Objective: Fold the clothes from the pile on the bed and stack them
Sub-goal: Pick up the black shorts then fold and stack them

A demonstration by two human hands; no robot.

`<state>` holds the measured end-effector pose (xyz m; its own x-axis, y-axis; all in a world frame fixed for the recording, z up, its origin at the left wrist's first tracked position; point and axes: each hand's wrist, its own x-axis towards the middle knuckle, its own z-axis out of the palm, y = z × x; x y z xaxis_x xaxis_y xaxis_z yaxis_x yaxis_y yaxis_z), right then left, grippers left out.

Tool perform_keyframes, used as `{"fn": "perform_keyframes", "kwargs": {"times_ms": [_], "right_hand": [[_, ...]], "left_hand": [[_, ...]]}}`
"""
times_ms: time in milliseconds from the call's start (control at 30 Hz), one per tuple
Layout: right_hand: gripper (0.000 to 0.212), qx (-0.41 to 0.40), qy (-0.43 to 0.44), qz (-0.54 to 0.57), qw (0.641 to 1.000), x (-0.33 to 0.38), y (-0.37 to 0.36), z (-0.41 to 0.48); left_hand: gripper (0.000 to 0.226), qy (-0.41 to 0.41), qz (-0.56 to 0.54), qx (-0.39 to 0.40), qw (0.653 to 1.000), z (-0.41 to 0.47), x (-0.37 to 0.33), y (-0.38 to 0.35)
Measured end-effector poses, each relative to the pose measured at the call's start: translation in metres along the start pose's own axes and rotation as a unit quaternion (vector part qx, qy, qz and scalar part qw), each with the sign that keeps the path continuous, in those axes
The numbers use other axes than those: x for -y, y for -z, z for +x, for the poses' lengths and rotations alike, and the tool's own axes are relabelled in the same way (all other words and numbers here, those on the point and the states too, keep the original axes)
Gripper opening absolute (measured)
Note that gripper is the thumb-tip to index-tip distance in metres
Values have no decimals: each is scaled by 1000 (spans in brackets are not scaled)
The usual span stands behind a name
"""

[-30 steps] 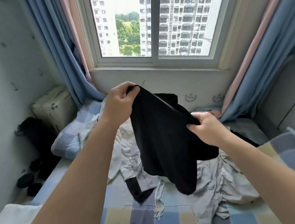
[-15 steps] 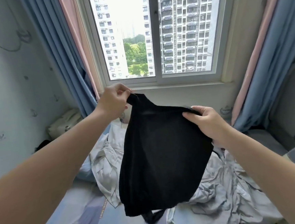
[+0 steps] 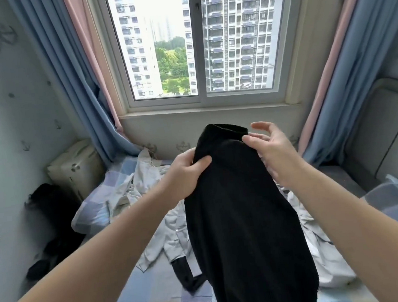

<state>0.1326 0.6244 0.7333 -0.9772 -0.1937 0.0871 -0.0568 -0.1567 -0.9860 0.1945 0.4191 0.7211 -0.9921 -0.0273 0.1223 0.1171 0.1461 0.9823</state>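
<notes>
A black garment (image 3: 242, 219) is held up in the air above the bed (image 3: 157, 296), in front of the window (image 3: 195, 40), and hangs down as 1 long, narrow drape from a rounded upper edge near the sill to beyond the lower edge of the view. The cloth is seen to be plain, dark and matt, soft and limp, with no print or fastening discernible; whether it is a top or trousers cannot be told. The left hand (image 3: 185, 173) is closed on the garment's upper left side, with the thumb pressed over the front of the fabric and the fingers (image 3: 189, 156) wrapped behind it. The right hand (image 3: 270, 151) is half open: the thumb tip touches the upper right edge, while the other fingers are spread and curved clear of the cloth, so no firm hold is shown on that side. The step in hand is judged to be the straightening of 1 item before folding, with the task at an early stage, since a pile of pale crumpled clothes (image 3: 166, 226) lies unfolded on the checked bedding beneath, with a dark strip of fabric (image 3: 187, 274) near the garment's lower left, and no folded stack is visible. The next move is judged to call for a secure right-hand hold on an edge or corner, so that the garment can be spread flat.
</notes>
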Motion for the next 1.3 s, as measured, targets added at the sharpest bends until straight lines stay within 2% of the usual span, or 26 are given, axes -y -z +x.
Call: {"fn": "perform_keyframes", "kwargs": {"times_ms": [67, 100, 133, 200, 233, 300, 433, 500, 533, 567, 600, 633, 667, 733, 767, 800, 833, 933, 1000, 1133, 1233, 1300], "right_hand": [[73, 60, -31, 3, 998, -35, 4, -19], [77, 99, -65, -24, 993, -53, 2, -32], [73, 137, -97, -69, 983, -71, -1, -45], [38, 186, -136, -163, 959, -98, -5, -62], [21, 182, -134, -193, 955, -108, -4, -64], [11, 148, -110, -218, 959, -114, 4, -62], [19, 108, -56, -257, 959, -94, 24, -54], [25, 102, -45, -246, 963, -79, 30, -48], [27, 92, -37, -225, 969, -71, 32, -46], [27, 76, -30, -191, 978, -65, 33, -44], [27, 57, -27, -141, 988, -58, 33, -42], [27, 39, -32, -86, 995, -52, 32, -40], [27, 28, -40, -36, 998, -46, 32, -39], [29, 27, -59, 22, 998, -35, 34, -38], [28, 32, -66, 37, 997, -31, 35, -38], [27, 39, -72, 51, 995, -28, 38, -39], [26, 44, -76, 68, 994, -26, 40, -39], [26, 40, -85, 109, 990, -21, 50, -41], [27, 16, -78, 91, 993, -22, 60, -40], [35, -92, -18, -108, 990, -40, 95, -31], [20, -143, -19, -257, 955, -69, 115, -30], [39, -166, -8, -286, 944, -84, 110, -40]], "left_hand": [[16, -16, -56, -26, 998, 1, -11, -8], [15, -19, -82, -34, 996, 3, -16, -11], [14, -20, -95, -37, 995, 5, -21, -14], [13, -12, -95, -38, 995, 8, -29, -17], [14, -6, -91, -41, 995, 11, -31, -17], [15, 10, -72, -73, 995, 19, -29, -10], [14, 70, -86, -212, 971, 40, -10, 16], [30, 90, -78, -241, 963, 42, 6, 19], [48, 88, -12, -244, 966, 39, 14, 17], [62, 74, 71, -236, 966, 34, 22, 12], [66, 47, 131, -207, 968, 27, 27, 5], [60, 16, 166, -149, 975, 18, 32, -3], [48, 8, 177, -61, 982, 8, 38, -13], [40, 62, 151, 113, 980, -9, 48, -33], [44, 91, 124, 169, 974, -15, 55, -41], [47, 96, 127, 187, 970, -18, 64, -49], [44, 79, 137, 181, 971, -19, 71, -56], [11, 27, 156, 148, 976, -20, 80, -71], [18, 14, 149, 122, 981, -16, 79, -73], [26, 17, 71, 25, 997, -7, 67, -62], [26, 28, 24, -13, 999, -3, 50, -56], [24, 45, -15, -27, 999, 0, 40, -55]]}}
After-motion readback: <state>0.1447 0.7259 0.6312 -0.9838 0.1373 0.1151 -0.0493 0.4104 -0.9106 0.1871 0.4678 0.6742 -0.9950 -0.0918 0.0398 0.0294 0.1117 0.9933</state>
